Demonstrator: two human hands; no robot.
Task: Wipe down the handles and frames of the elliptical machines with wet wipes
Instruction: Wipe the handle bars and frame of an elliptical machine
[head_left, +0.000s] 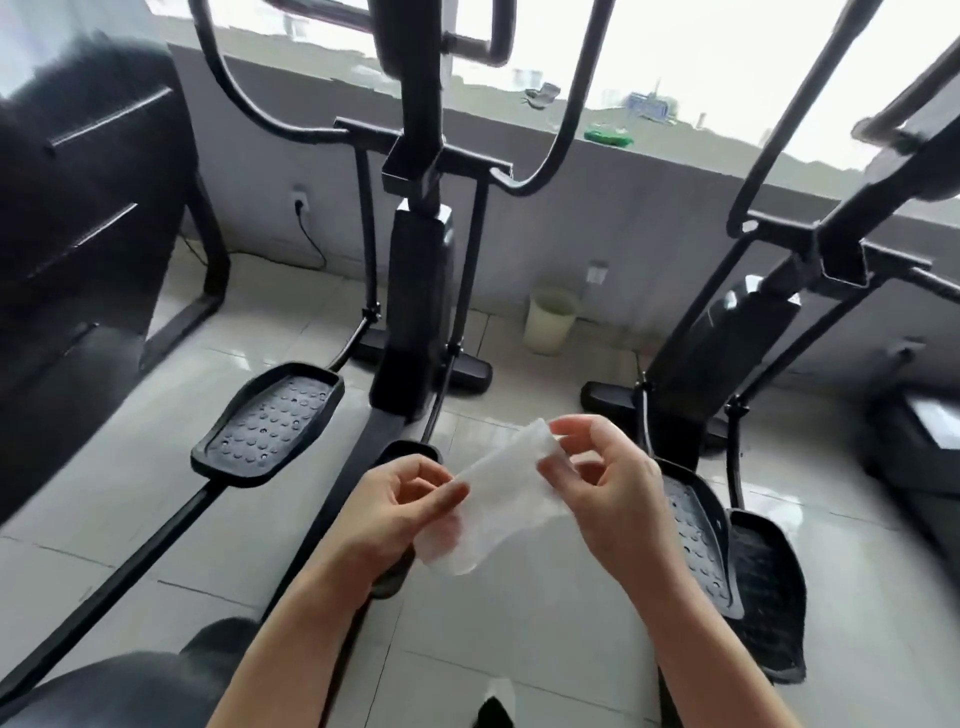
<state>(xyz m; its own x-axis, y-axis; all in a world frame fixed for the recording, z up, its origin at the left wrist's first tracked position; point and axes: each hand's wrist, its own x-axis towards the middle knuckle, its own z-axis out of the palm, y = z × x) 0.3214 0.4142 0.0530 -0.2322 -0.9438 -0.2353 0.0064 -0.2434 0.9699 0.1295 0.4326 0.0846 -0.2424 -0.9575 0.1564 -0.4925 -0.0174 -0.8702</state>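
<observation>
Both hands pinch the wet wipe just behind the middle elliptical, left hand low corner, right hand top edge; thin damp sheet could tear or slip free if pulled unevenly.

- The wet wipe looked thin, white, translucent cloth.
- The pedal was matt black, studded plastic.
- The floor was glossy tile.

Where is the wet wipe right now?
In the head view the wipe is low and centre, stretched between the left hand and right hand, in front of the middle elliptical, not touching the machine.
</observation>
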